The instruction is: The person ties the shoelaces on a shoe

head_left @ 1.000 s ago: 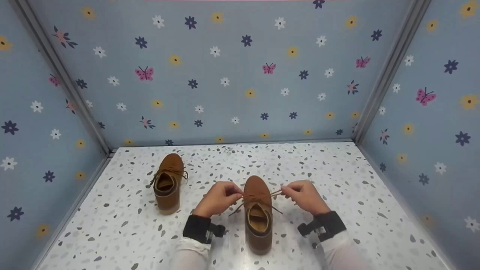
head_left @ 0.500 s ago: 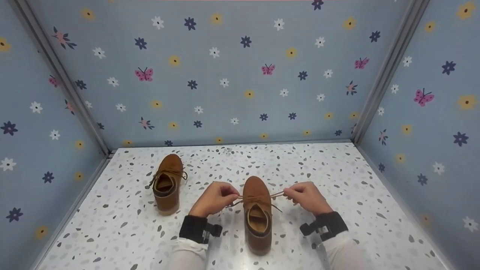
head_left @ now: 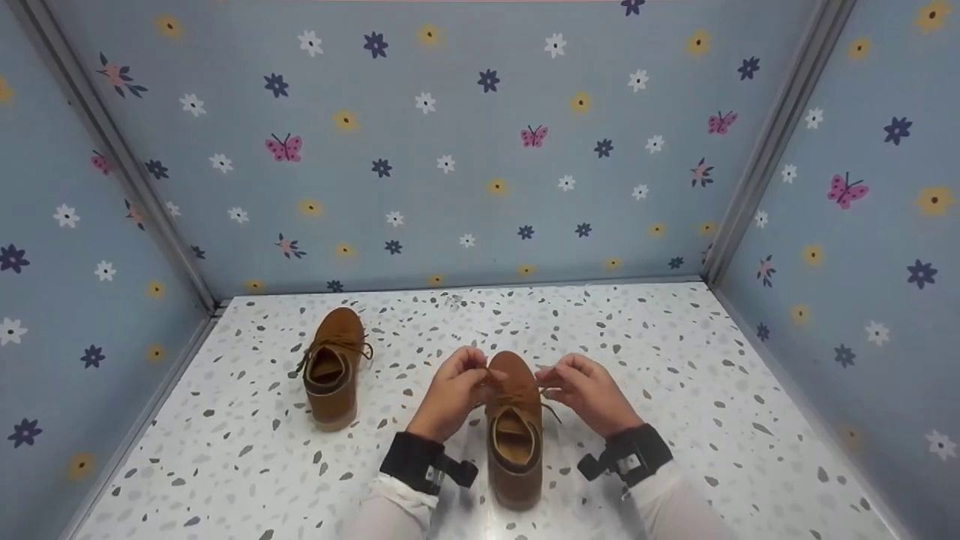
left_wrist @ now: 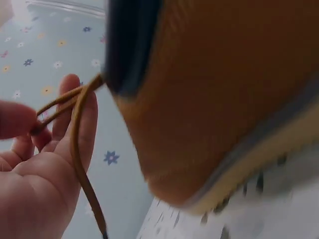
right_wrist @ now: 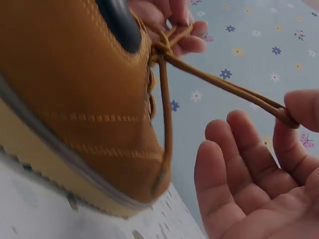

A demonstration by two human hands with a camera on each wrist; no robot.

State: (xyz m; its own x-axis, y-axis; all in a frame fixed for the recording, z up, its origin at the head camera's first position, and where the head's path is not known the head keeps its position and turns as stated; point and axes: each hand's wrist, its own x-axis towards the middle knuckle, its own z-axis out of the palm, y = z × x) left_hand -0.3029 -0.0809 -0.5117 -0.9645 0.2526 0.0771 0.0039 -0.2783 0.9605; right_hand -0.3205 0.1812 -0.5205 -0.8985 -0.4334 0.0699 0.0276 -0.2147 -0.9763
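A brown lace-up shoe [head_left: 516,487] stands on the speckled surface between both hands, its toe pointing away. Its lace is tied in a bow with two loops and loose ends. On the left, my left hand [head_left: 452,394] pinches one loop between thumb and index finger, over the shoe's left edge; a loose lace end [left_wrist: 75,134] hangs past the palm in the left wrist view. My right hand [head_left: 589,394] pinches the other lace loop [right_wrist: 229,87] at its tip with thumb and index finger, the remaining fingers spread. The bow's knot [right_wrist: 162,49] sits above the tongue.
A second brown shoe [head_left: 334,405], its lace tied in a bow, stands farther back at the left. Flowered blue panels [head_left: 420,180] rise behind and at both sides of the white speckled surface [head_left: 645,322]. Each wrist wears a black strap with a camera.
Both hands have come inward toward the shoe, the left moving right and the right moving left, after holding the loops pulled out sideways. Both shoes have stayed in place.
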